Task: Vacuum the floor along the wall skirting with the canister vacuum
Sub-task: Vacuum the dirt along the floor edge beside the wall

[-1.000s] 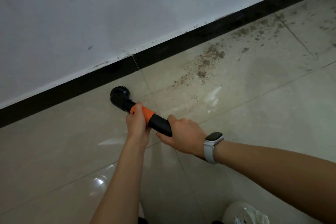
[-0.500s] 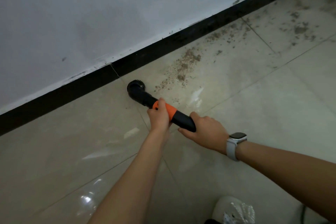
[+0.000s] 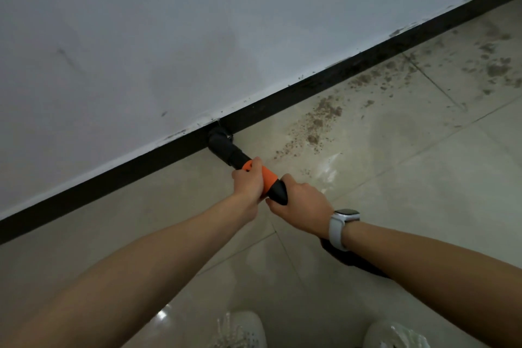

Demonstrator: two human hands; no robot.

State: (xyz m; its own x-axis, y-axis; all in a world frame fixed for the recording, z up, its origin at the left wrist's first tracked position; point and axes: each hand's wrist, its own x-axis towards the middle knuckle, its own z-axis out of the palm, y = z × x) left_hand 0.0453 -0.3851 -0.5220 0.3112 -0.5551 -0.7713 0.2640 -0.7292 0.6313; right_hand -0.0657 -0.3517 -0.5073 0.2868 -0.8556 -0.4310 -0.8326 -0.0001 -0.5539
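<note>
The vacuum's black round brush nozzle (image 3: 219, 141) presses against the black skirting (image 3: 296, 93) where the wall meets the tiled floor. An orange collar (image 3: 267, 175) joins the nozzle to the black wand. My left hand (image 3: 248, 182) grips the wand at the orange collar. My right hand (image 3: 300, 206), with a white watch on its wrist, grips the black wand just behind. A stretch of black hose (image 3: 353, 261) shows under my right forearm. Brown dirt (image 3: 316, 118) lies scattered on the tiles along the skirting, to the right of the nozzle.
The white wall (image 3: 169, 37) fills the upper frame. More dirt patches (image 3: 494, 68) spread over the tiles at far right. My two white shoes (image 3: 240, 330) stand at the bottom edge on glossy beige tiles.
The nozzle has moved forward from the open tile up against the skirting, and both hands went with it. The view has shifted back, so both shoes now show.
</note>
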